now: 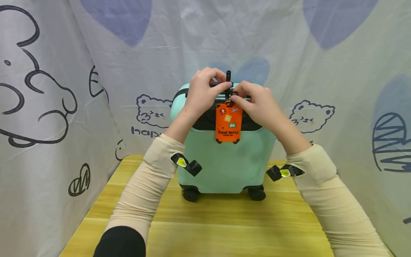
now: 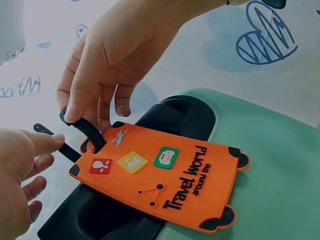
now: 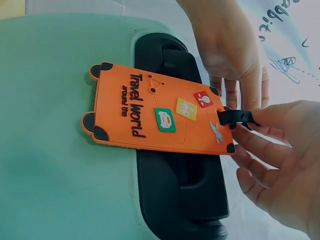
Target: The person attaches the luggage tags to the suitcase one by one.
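Note:
An orange luggage tag [image 1: 228, 123] shaped like a small suitcase and printed "Travel World" hangs flat against the front of a mint-green suitcase [image 1: 226, 160]. Its black strap [image 2: 90, 132] comes out of the tag's top end in two lengths. My left hand [image 1: 205, 87] pinches the longer length, whose holed tip sticks up past the thumb. Between thumb and fingers, my right hand [image 1: 258, 101] holds the other, curved end. Both hands are at the suitcase's black top handle [image 3: 182, 185], which the tag partly covers. The left fingertips are partly hidden.
The suitcase stands upright on black wheels [image 1: 257, 193] on a yellow wood-grain table [image 1: 205, 225]. Behind and beside it hangs a pale curtain [image 1: 205, 32] with cartoon drawings. Each sleeved wrist carries a small black camera [image 1: 194, 167].

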